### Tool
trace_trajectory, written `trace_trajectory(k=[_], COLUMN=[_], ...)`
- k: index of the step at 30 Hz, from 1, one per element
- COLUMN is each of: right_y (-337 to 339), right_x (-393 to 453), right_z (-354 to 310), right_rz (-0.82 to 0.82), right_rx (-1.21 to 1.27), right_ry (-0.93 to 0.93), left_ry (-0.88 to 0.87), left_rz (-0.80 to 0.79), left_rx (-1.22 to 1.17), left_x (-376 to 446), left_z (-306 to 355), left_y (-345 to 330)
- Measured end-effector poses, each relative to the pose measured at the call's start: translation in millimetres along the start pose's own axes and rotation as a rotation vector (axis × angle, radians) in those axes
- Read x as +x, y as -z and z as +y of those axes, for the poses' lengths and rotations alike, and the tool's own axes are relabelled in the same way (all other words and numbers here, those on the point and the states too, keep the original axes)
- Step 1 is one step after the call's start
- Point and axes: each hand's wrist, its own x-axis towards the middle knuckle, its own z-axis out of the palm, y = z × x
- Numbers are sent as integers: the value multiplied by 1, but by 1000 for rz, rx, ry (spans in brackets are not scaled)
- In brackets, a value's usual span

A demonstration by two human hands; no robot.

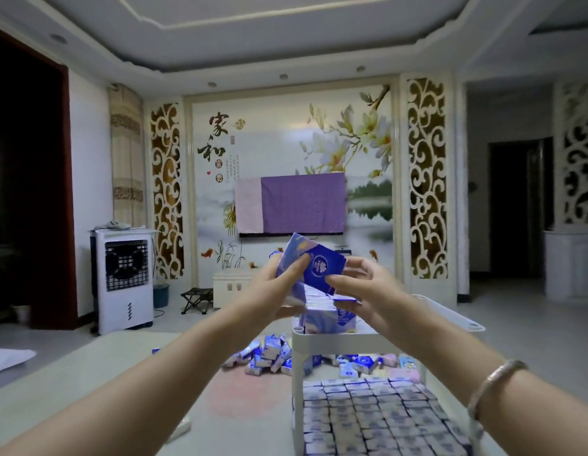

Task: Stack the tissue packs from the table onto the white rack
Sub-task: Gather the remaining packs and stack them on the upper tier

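Both hands are raised over the top shelf of the white rack [332, 337]. My left hand [279, 291] grips a bundle of blue-and-white tissue packs [294, 250] from the left side. My right hand [361, 291] pinches one dark blue tissue pack [324, 268] at the bundle's right end. A row of tissue packs [329, 315] stands on the top shelf under the hands. The lower shelf [378, 413] is filled with several rows of packs. A loose heap of packs [269, 355] lies on the table [88, 390] beyond the rack.
A white paper sheet [10, 357] lies at the table's left edge. A white air cooler [123, 281] stands on the floor at the left, a small folding stool [195, 299] and a low cabinet behind the table. A bracelet [493, 383] is on my right wrist.
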Motion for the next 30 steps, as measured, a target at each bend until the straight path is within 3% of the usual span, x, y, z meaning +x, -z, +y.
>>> trace_trajectory(k=[5, 8, 12, 16, 24, 30], right_y=[34, 61, 84, 90, 97, 96], right_x=[6, 13, 26, 42, 64, 67], right_z=[4, 3, 4, 8, 38, 49], right_rz=[216, 274, 186, 84, 53, 50], right_rx=[111, -91, -468, -664, -620, -652], right_ry=[16, 24, -39, -123, -150, -129], left_ry=[32, -11, -61, -78, -111, -141], left_rz=[53, 119, 68, -30, -121, -74], left_rx=[35, 43, 0, 43, 164, 167], left_x=[19, 29, 42, 60, 86, 89], left_z=[-13, -20, -24, -27, -36, -39], left_y=[-20, -12, -6, -17, -43, -45])
